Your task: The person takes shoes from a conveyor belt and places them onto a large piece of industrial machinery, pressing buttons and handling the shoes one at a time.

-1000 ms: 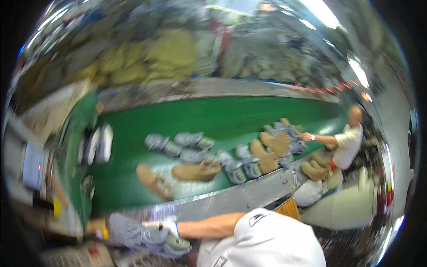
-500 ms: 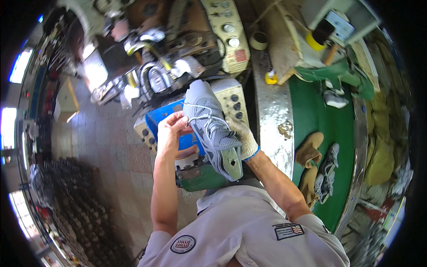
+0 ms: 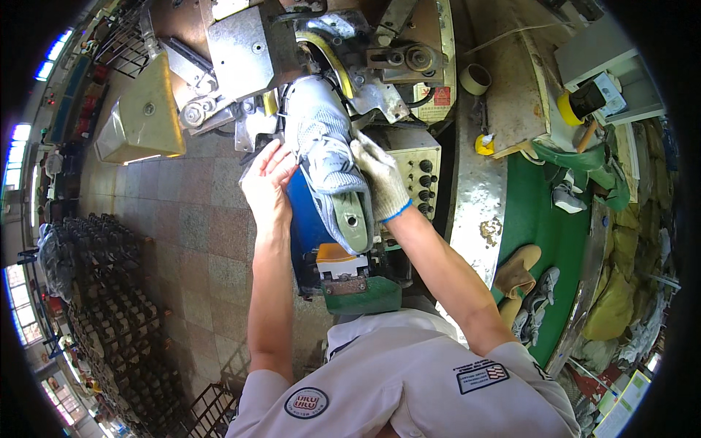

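Note:
A grey mesh lace-up shoe [image 3: 321,139] sits on a green shoe last [image 3: 353,223], whose heel end with a round hole points toward me. Its toe reaches up between the metal jaws of a machine [image 3: 321,47]. My right hand [image 3: 381,179], in a knitted white glove with a blue cuff, holds the shoe along its right side; part of its grip is hidden. Bare, my left hand [image 3: 269,182] has its fingers stretched out, with the tips at the shoe's left side. Beneath the shoe are a blue panel [image 3: 305,212] and an orange-topped pad [image 3: 339,253].
A control box with black knobs [image 3: 415,171] stands right of the shoe. Farther right, a metal-edged bench [image 3: 471,212] borders a green surface [image 3: 537,219] with several shoes and tan boot-like pieces [image 3: 520,270]. Racks of dark shoe-like pieces [image 3: 109,285] stand on the left.
Both hands have carried the shoe forward, and its toe is now between the machine's jaws. My left fingers have straightened from their pinch by the laces. The view has shifted too.

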Available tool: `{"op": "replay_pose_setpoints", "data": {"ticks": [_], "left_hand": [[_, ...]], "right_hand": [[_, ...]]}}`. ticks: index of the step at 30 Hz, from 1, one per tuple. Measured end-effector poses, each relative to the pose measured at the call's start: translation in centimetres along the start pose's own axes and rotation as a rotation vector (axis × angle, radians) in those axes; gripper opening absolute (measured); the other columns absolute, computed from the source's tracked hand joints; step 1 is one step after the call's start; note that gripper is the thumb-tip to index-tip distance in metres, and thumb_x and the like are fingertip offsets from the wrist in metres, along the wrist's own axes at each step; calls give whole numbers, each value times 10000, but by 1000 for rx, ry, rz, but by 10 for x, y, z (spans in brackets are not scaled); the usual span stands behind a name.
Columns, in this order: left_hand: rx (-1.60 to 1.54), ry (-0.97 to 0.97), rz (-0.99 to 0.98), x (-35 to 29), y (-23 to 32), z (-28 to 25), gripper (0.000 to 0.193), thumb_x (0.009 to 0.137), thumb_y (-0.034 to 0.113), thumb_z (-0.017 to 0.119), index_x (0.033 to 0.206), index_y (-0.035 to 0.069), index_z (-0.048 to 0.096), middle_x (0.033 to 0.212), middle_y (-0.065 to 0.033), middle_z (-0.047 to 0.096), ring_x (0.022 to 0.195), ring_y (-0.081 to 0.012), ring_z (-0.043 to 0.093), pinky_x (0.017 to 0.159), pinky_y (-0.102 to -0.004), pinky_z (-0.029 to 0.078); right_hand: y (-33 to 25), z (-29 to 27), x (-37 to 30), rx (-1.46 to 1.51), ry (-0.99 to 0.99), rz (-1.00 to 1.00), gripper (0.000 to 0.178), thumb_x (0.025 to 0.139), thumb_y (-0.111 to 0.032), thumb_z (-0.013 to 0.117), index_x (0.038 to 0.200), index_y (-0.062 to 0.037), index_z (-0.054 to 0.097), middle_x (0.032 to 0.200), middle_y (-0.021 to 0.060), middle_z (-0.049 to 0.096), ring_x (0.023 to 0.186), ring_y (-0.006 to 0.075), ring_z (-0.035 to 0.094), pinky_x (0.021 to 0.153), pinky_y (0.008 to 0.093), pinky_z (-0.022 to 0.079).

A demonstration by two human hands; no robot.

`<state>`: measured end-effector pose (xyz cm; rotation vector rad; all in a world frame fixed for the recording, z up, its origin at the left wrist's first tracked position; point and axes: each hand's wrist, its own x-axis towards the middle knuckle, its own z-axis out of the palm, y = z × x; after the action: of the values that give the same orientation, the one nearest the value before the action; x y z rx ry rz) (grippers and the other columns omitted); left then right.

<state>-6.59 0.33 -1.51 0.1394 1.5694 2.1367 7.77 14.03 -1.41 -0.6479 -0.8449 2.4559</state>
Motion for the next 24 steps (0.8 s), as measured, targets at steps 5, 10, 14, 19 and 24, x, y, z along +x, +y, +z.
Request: {"op": "replay_pose_setpoints", "data": {"ticks": [5,10,14,19,24], "left_hand": [[-19,74,38,2,-27,1,509,859,-10,725,1340,-83,578,1190,-164,701,965,-164,684,819,-247,545],[-417,-4,-413,-35,-55,24,394,1083,352,470,1283,39,602,1124,-74,688,982,-198,678,910,-367,539],[-395,-133,-440,-26,-64,10,348,1096,320,432,1270,56,578,1124,-92,665,974,-224,672,888,-390,562],[-188,-251,-309,-21,-71,-3,306,1090,304,431,1261,108,591,1138,-79,663,1029,-223,651,933,-391,535],[-30,-265,-316,-9,-67,-15,273,1086,243,461,1243,77,609,1093,-65,677,972,-187,667,871,-348,556]], "right_hand": [[24,-2,26,43,51,2,383,980,-203,684,1285,27,646,1131,58,695,998,119,622,901,278,502],[25,-1,24,-101,136,-62,365,964,-203,705,1232,43,676,1105,56,702,989,116,612,902,262,489],[33,-7,28,-171,155,-135,434,951,-227,726,1276,54,657,1113,54,697,1001,106,601,910,250,480],[36,-5,23,-201,203,-130,459,958,-252,724,1285,61,649,1139,57,691,1015,105,595,919,252,476],[46,-5,26,-94,133,-126,445,969,-262,713,1267,63,654,1147,67,689,1028,105,592,929,252,471]]}}
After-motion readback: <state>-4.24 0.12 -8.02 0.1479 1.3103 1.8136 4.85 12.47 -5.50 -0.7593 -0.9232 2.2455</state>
